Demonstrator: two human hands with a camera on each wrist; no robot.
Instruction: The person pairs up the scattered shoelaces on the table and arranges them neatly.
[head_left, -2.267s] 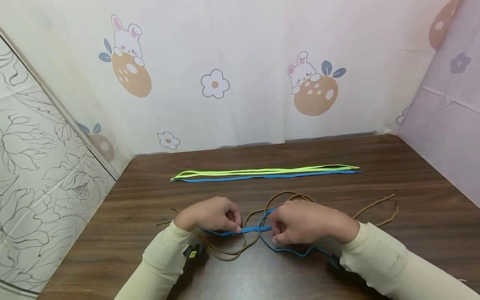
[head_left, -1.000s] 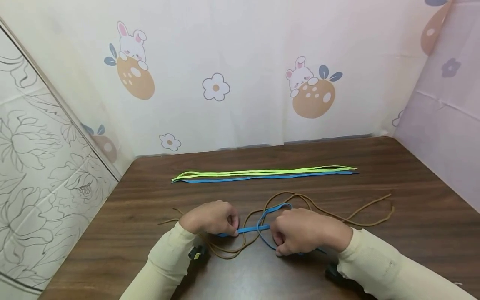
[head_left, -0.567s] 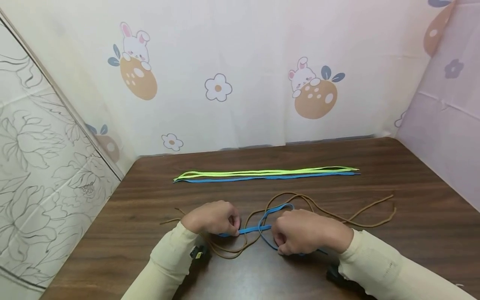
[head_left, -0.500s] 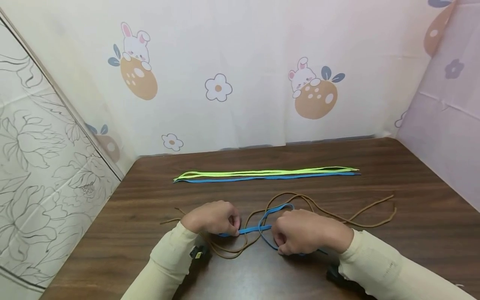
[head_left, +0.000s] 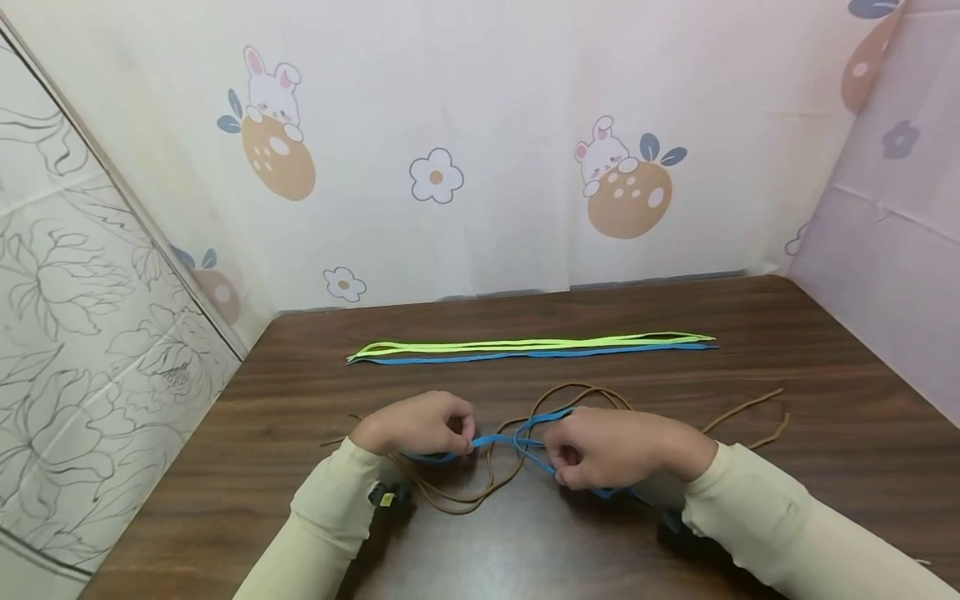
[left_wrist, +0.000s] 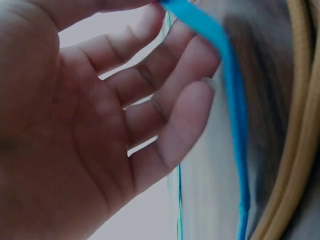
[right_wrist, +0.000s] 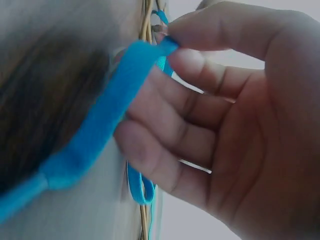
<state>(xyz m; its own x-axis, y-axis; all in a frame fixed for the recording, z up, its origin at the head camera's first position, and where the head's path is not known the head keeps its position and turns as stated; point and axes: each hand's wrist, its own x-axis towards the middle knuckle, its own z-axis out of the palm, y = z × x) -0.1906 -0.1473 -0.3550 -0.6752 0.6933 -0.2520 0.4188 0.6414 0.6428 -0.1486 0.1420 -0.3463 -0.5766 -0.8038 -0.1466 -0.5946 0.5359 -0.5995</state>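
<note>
A flat blue shoelace (head_left: 491,439) runs between my two hands, with a loop crossing over itself near the right hand. My left hand (head_left: 420,423) pinches it between thumb and index finger; in the left wrist view the blue lace (left_wrist: 232,90) hangs down from that pinch. The right hand (head_left: 615,446) also pinches the lace, and the right wrist view shows the blue strip (right_wrist: 100,120) trailing away from thumb and fingertip. A brown round cord (head_left: 465,507) lies looped on the table beneath the blue lace, passing under both hands.
Behind the hands, yellow-green laces (head_left: 525,344) and another blue lace (head_left: 450,359) lie stretched side by side across the brown wooden table (head_left: 300,333). Brown cord ends (head_left: 750,407) stick out at the right. A patterned wall covering (head_left: 510,208) rises at the back.
Both hands have lifted slightly, and the left has shifted a little to the left. The blue lace between them has risen, and its loop has become narrower.
</note>
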